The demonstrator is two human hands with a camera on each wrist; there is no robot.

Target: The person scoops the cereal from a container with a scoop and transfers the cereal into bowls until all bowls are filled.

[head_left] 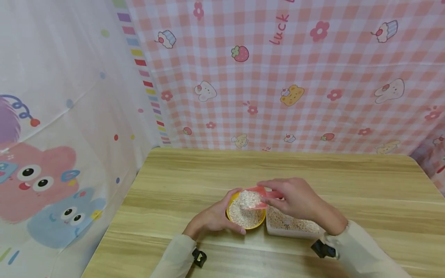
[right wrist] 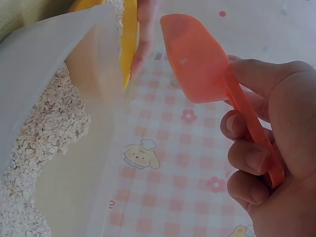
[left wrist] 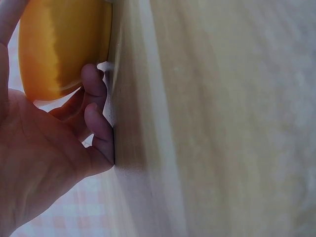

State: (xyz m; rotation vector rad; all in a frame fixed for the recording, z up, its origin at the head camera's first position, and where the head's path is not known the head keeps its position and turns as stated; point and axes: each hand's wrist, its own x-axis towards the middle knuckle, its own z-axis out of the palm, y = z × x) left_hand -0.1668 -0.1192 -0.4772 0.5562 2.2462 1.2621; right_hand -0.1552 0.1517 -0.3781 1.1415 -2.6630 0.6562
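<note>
A yellow bowl [head_left: 256,226] stands on the table, filled with pale oat flakes [head_left: 243,218]. My left hand [head_left: 218,214] holds it from the left, thumb at the near side and fingers at the far side. Up close in the left wrist view are the bowl's outer wall [left wrist: 64,49] and curled fingertips near the tabletop. My right hand [head_left: 295,197] grips the handle of a coral-pink scoop [right wrist: 197,64]. Heaped with oats, the scoop is above the bowl's far right part. Its underside faces the right wrist camera.
A translucent rectangular container [head_left: 292,233] with more oats [right wrist: 49,113] stands right of the bowl, under my right hand. The wood-grain table [head_left: 194,170] ends at a pink checked cloth [head_left: 222,116] behind. A white patterned cloth [head_left: 87,135] hangs at the left.
</note>
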